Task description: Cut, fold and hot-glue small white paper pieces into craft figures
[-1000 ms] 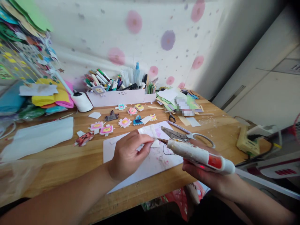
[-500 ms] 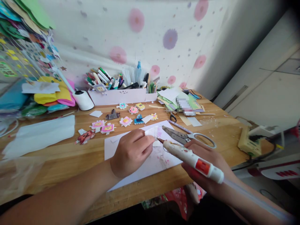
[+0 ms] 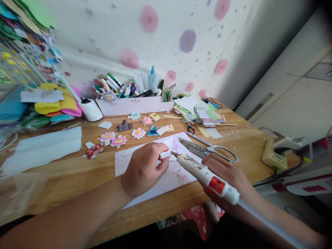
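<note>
Between thumb and index finger, my left hand (image 3: pixel 144 167) pinches a small folded piece of white paper (image 3: pixel 165 154). My right hand (image 3: pixel 230 174) is closed around a white hot glue pen (image 3: pixel 193 168) with an orange switch. A clear glue stick (image 3: pixel 269 216) runs out of its back end. The pen's metal tip is at the edge of the paper piece; whether they touch, I cannot tell. Below both hands lies a white sheet (image 3: pixel 147 195) with pink smudges. Scissors (image 3: pixel 199 148) with light grey handles lie partly on that sheet, just beyond my right hand.
Several small coloured paper figures (image 3: pixel 138 133) lie beyond the sheet. A white pen box (image 3: pixel 129 105) full of markers stands against the wall. Paper scraps (image 3: pixel 185 103) are piled at the back right. A power strip (image 3: pixel 273 155) sits at the right edge.
The paper piece has tilted in my left fingers, and the thumb has shifted lower. The glue pen has moved slightly left with my right hand. The whole view has shifted a little.
</note>
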Demonstrator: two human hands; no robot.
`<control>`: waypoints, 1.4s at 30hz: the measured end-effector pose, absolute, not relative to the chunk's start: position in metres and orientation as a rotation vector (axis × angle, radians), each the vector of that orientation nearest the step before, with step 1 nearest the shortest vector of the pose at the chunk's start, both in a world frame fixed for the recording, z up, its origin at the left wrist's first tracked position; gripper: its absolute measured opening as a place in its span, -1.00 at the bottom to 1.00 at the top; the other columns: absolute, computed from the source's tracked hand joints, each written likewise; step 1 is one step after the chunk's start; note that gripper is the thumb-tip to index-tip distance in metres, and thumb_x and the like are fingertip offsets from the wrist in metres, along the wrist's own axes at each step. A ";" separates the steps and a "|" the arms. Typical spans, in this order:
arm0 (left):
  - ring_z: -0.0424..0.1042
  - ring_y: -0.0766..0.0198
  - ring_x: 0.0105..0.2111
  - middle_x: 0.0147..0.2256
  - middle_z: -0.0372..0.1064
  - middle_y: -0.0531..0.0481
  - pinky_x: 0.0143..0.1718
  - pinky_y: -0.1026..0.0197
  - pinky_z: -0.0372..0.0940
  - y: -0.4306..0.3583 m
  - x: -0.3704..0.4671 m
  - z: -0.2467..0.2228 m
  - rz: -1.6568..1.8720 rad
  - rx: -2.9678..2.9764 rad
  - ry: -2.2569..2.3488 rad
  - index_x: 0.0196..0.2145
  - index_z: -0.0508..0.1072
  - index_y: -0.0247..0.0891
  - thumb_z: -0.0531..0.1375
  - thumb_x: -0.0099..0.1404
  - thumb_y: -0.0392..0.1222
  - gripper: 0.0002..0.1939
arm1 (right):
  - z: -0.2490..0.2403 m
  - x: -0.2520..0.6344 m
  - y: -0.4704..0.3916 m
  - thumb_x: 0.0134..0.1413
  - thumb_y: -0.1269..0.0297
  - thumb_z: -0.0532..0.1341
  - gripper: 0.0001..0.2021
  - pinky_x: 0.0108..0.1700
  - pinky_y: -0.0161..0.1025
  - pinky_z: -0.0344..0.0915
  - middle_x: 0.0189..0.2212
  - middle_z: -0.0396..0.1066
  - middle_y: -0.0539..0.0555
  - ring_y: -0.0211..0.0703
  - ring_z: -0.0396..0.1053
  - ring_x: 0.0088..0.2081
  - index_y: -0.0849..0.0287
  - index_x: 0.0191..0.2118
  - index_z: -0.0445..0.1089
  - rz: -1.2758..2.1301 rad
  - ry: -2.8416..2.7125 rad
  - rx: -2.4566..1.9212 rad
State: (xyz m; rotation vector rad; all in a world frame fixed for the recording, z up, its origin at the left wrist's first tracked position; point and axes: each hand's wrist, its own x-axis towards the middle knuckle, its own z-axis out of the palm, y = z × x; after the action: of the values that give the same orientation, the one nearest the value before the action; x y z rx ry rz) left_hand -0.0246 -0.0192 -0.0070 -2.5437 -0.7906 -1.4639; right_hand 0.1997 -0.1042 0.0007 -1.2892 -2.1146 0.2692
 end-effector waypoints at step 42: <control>0.37 0.36 -0.48 -0.44 0.37 0.06 -0.43 0.32 0.27 -0.019 -0.025 -0.003 -1.550 -2.530 -0.752 -0.25 0.28 -0.30 0.21 0.11 -0.45 -0.74 | 0.010 0.201 -0.106 -0.04 0.49 0.12 -0.87 -0.39 -0.24 0.30 -0.43 0.29 0.01 -0.16 0.33 -0.38 0.10 -0.41 0.21 0.259 -2.121 -1.244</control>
State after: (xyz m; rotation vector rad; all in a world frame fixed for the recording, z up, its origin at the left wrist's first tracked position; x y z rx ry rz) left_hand -0.0245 -0.0191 -0.0027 -2.5296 -0.7518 -1.5501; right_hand 0.2007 -0.1063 0.0105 -1.2436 -2.1214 0.2595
